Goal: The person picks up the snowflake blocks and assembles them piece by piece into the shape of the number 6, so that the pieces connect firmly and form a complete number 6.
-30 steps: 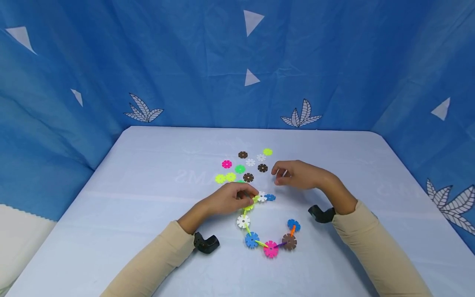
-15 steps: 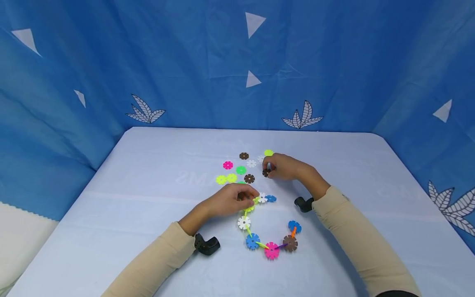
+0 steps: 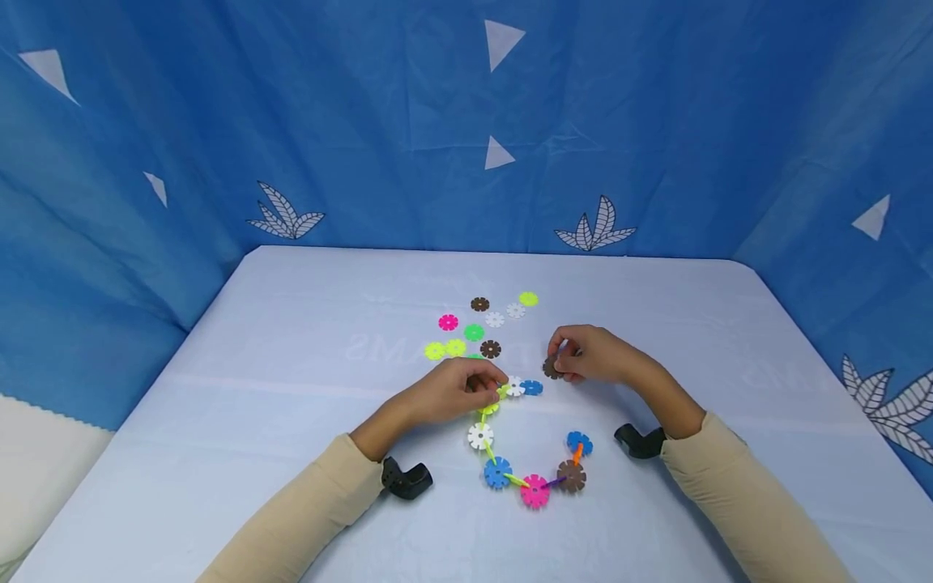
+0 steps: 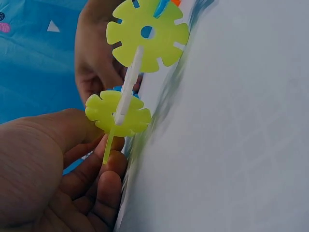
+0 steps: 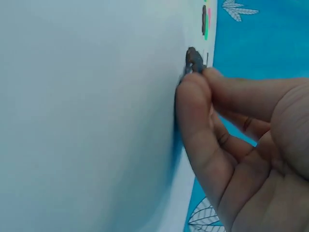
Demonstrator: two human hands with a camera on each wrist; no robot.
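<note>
A chain of slotted plastic discs curves across the table, with a pink disc (image 3: 535,491) at its near side and a blue disc (image 3: 579,443) at one end. My left hand (image 3: 453,392) pinches a yellow disc (image 4: 110,147) near the chain's far end, where a white disc (image 3: 514,386) and another blue disc (image 3: 533,388) follow. Between thumb and fingers, my right hand (image 3: 599,355) holds a loose brown disc (image 3: 551,368), just right of that blue end disc. In the right wrist view the brown disc (image 5: 194,59) shows nearly edge-on at the fingertips.
Beyond the hands lie several loose discs, among them a pink one (image 3: 448,322), a green one (image 3: 474,333), a brown one (image 3: 491,349) and a yellow one (image 3: 528,299). A blue curtain (image 3: 408,121) hangs behind the white table (image 3: 291,324).
My right hand reached to the loose discs, picked up a brown one and came back toward me with it. The left hand stays in place on the chain.
</note>
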